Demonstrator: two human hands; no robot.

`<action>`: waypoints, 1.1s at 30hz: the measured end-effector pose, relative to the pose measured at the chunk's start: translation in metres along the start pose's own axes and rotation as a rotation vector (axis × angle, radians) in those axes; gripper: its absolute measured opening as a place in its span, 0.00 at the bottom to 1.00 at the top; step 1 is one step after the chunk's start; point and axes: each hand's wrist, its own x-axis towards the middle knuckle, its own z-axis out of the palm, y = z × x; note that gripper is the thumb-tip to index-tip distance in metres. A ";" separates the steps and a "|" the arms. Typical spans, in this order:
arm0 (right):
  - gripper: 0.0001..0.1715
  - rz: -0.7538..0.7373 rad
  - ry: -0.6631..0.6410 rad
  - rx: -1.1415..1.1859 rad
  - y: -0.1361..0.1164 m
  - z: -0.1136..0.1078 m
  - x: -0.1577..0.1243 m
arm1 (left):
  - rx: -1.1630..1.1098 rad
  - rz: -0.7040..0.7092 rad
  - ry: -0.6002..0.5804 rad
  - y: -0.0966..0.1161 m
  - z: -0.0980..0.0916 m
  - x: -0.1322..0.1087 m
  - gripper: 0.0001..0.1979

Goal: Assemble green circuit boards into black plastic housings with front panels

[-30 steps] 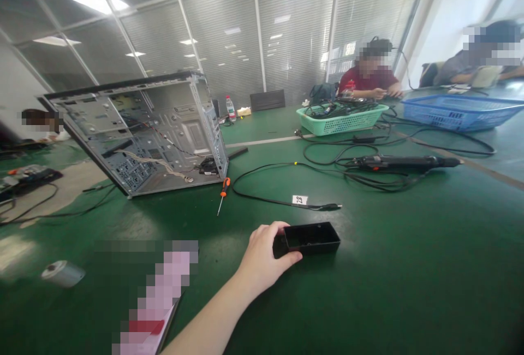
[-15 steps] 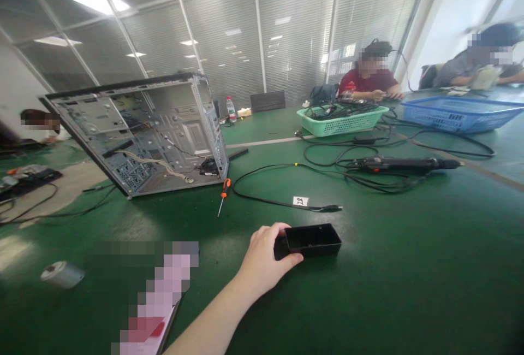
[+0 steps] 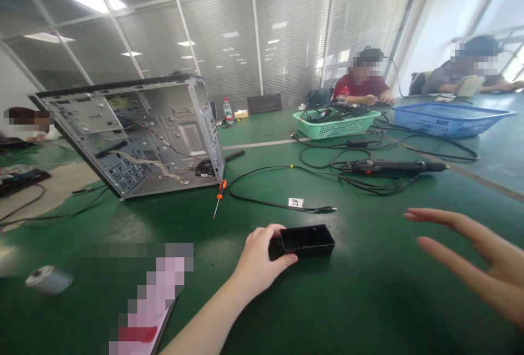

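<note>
My left hand [image 3: 262,259] grips the left end of a small black open-topped box [image 3: 311,247], thumb along the near side and fingers on the far side. A few tiny bits show inside the box; I cannot make out what they are. My right hand [image 3: 470,259] is in the air at the right, fingers and thumb apart, holding nothing. Beyond the box lies a black cable with a plug [image 3: 323,209] and a white tag [image 3: 296,202]. An orange-handled screwdriver [image 3: 220,194] lies by the open computer case [image 3: 184,136].
A black electric screwdriver [image 3: 397,166] lies among looped cables at the right. Behind it stand a green basket [image 3: 335,125] of cables and a blue basket [image 3: 450,120]. A metal cylinder [image 3: 49,279] lies at the left. Two people sit across the table, another at far left.
My right hand has come into view from the right, fingers apart. My left hand keeps its grip on the box. The whole view has shifted slightly.
</note>
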 end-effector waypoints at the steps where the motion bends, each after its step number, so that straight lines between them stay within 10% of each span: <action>1: 0.35 -0.005 -0.095 0.095 -0.017 0.014 0.003 | -0.012 -0.001 0.001 0.000 0.000 0.000 0.20; 6: 0.30 -0.092 -0.324 0.322 -0.080 0.082 0.014 | -0.124 0.022 0.049 -0.004 0.002 0.002 0.20; 10: 0.35 -0.232 -0.279 0.287 -0.072 0.104 0.011 | -0.203 0.025 0.093 -0.004 0.003 0.004 0.20; 21: 0.23 -0.465 -0.228 0.135 -0.052 0.102 0.013 | -0.227 0.205 0.228 -0.004 0.003 0.004 0.21; 33: 0.22 -0.401 -0.250 0.163 -0.053 0.099 0.014 | -0.204 0.167 0.221 0.000 0.001 0.002 0.23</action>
